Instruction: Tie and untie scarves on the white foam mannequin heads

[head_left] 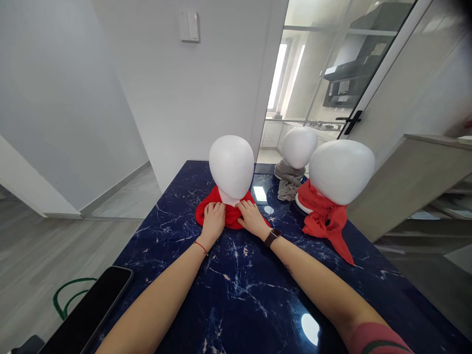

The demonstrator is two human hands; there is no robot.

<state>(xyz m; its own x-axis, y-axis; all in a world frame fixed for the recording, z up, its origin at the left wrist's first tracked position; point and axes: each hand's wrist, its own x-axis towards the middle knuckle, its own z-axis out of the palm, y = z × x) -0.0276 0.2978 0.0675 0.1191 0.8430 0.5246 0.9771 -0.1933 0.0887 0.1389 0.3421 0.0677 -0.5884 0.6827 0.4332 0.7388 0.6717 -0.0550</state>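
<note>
A white mannequin head stands upright on the table in front of me. Bright red scarf cloth is wrapped around its neck and spreads onto the tabletop. My left hand grips the scarf's front just left of the neck, fingers curled over the upper edge. On the other side, my right hand holds the same fabric close under the chin, fingers bent. Both thumbs point inward, and the cloth between the hands shows. The scarf's back is hidden behind the head.
The dark blue marbled table carries two more white heads at right: one in a knotted coral-red scarf, one behind in a grey scarf. A black phone-like device lies at the left edge. A glass door stands beyond.
</note>
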